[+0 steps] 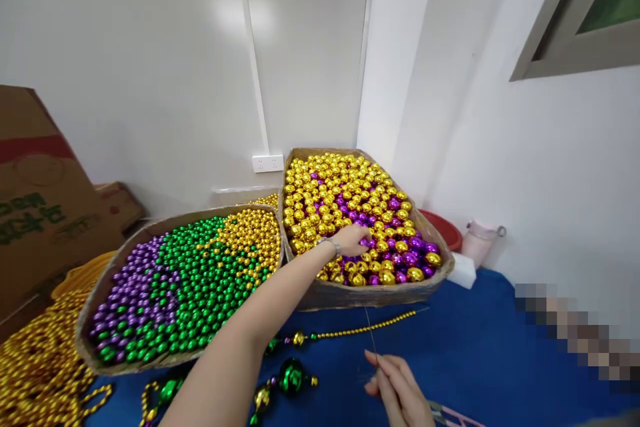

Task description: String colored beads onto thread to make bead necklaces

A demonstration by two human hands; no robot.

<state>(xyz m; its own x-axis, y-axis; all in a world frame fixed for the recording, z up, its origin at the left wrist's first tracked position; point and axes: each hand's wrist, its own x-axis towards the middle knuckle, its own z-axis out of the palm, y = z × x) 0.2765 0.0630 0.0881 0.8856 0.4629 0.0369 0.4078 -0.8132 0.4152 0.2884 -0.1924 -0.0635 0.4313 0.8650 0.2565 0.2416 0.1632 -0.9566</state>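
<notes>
My left hand [353, 240], a watch-like band on its wrist, reaches into a box [370, 295] of shiny gold and purple beads. Its fingers are curled down among the purple beads [363, 218]; whatever they pinch is hidden. Lower down, my right hand [397, 387] pinches a long thin needle [371, 330] that points up toward the box. Behind the needle, a strand of small gold beads [345, 332] lies on the blue cloth [465, 340]. Larger green [291, 375] and gold beads [261, 398] lie near my left forearm.
At the left stands a second box [145, 368] of purple, green and gold beads. Gold bead strands [40, 353] are heaped beside it, near a cardboard carton [40, 200]. A pink-handled tool [455, 415], a white block [463, 271], a red basin [443, 230] and a pinkish container [479, 243] are at the right.
</notes>
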